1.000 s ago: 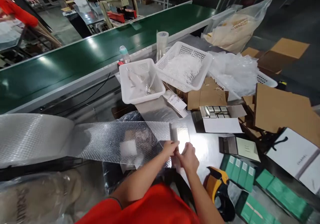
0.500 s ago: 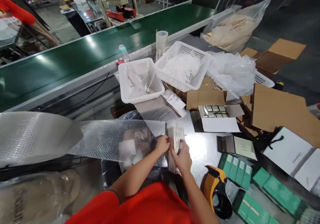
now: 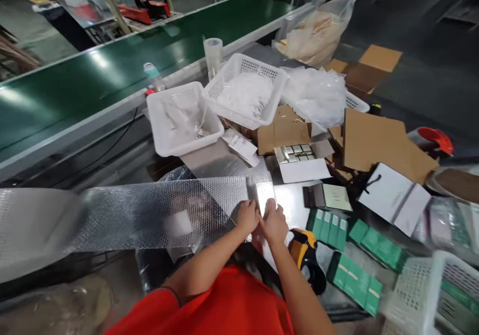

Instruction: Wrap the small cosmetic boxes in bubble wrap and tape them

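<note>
A long strip of bubble wrap (image 3: 149, 215) stretches from the left edge to a flat bubble-wrapped package (image 3: 265, 189) on the metal table. My left hand (image 3: 247, 218) has its fingers curled onto the wrap along the package's left side. At the package's near right, my right hand (image 3: 274, 223) grips it, thumb towards the left hand. The two hands almost touch. What lies inside the wrapping cannot be made out. A yellow-and-black tape dispenser (image 3: 305, 255) lies just right of my right forearm.
White baskets (image 3: 185, 148) (image 3: 245, 118) stand behind the package, before a green conveyor belt (image 3: 123, 68). To the right are an open white box (image 3: 305, 171) of small items, green boxes (image 3: 329, 230), a white paper bag (image 3: 389, 195) and cardboard (image 3: 374, 143).
The view has swung right, bringing in a white basket at lower right. Both hands have drawn closer together at the package's near end, and the right hand has shifted its grip.
</note>
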The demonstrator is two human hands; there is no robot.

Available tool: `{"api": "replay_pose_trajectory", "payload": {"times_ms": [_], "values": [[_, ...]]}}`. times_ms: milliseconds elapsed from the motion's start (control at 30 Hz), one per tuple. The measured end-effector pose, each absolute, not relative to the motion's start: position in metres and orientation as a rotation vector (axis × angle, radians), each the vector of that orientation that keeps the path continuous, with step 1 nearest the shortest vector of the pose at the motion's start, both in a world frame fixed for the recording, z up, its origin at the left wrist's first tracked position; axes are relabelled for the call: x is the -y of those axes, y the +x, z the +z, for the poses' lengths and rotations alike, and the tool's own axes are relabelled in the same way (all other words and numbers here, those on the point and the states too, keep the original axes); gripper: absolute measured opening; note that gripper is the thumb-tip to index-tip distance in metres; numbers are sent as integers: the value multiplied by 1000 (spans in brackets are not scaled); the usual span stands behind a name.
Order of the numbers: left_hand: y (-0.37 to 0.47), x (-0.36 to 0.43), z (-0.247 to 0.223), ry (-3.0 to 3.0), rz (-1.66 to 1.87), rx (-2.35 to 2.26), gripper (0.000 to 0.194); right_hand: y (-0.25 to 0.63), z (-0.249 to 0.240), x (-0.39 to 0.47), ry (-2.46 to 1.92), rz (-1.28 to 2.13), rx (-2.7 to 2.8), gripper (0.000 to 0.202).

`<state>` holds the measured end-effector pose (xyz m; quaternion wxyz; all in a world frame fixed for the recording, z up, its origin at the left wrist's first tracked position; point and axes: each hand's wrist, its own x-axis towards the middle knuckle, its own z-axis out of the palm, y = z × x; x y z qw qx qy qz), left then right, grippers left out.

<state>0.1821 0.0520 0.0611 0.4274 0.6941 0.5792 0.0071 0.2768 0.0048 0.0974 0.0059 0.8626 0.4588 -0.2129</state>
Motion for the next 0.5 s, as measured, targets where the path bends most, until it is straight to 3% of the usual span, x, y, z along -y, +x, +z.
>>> {"api": "replay_pose_trajectory", "payload": {"times_ms": [167,267,367,500], "values": [[129,-38,45,2330,-333,-1161,65,287,105,9,2749,-722,-1704,69],[111,-35,31,2461,-437,-1092,70,308,108,66,3044,-602,-1719,58],[113,-35,32,2510,-462,-1100,68,325,101,154,3414,-320,-1065,62],[123,-46,54,2538,-414,-1081,60,339,75,240,3375,-241,-62,82]]}}
